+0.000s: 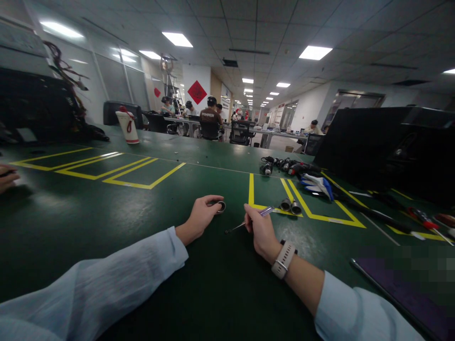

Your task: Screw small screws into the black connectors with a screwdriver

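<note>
My left hand (202, 217) rests on the green table (106, 213) with its fingers pinched round a small metal ring (221, 206). Just to the right, my right hand (259, 229) is closed on a thin screwdriver (249, 221) with a pale purple handle, its tip pointing left and down towards the table near the ring. A watch with a light strap (283, 259) is on my right wrist. Both sleeves are pale blue.
Two small metal cylinders (290, 205) lie on a yellow line right of my hands. Behind them are dark parts (284, 166) and blue-white gloves (316, 184). Tools (423, 219) lie at far right, a white cup (128, 125) at back left. Another person's hand (7, 176) shows at the left edge.
</note>
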The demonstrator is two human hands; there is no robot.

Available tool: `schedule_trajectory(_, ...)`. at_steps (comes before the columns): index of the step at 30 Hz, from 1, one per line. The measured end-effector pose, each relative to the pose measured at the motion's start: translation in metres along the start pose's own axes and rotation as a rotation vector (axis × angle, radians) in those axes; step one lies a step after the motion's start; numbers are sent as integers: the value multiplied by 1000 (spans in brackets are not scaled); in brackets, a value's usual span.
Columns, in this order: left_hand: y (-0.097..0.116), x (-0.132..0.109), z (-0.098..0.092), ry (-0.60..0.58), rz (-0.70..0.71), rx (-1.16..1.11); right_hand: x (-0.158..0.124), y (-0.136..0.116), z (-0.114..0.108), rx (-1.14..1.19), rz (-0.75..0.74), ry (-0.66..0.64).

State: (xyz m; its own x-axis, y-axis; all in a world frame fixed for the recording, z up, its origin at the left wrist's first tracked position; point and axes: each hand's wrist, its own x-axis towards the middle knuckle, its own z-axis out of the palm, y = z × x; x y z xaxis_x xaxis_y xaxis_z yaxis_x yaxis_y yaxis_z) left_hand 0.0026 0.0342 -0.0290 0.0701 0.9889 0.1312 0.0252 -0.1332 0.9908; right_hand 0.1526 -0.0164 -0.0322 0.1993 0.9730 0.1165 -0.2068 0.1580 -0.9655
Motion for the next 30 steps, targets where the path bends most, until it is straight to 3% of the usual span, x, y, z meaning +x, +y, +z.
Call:
schedule_trajectory(12, 6, -3, 2, 8, -23, 24, -3, -1, 3, -226, -14, -54)
schedule_trajectory(18, 6, -2, 3, 25, -68, -56, -3, -7, 4, -309, 52, -50)
schedule_trajectory(27, 7, -4, 2, -3, -77, -110, -9, -6, 2, 79, 64, -111)
schedule_trajectory(30, 7, -4, 2, -29, -56, -64, -10, -8, 1, 79, -7, -182)
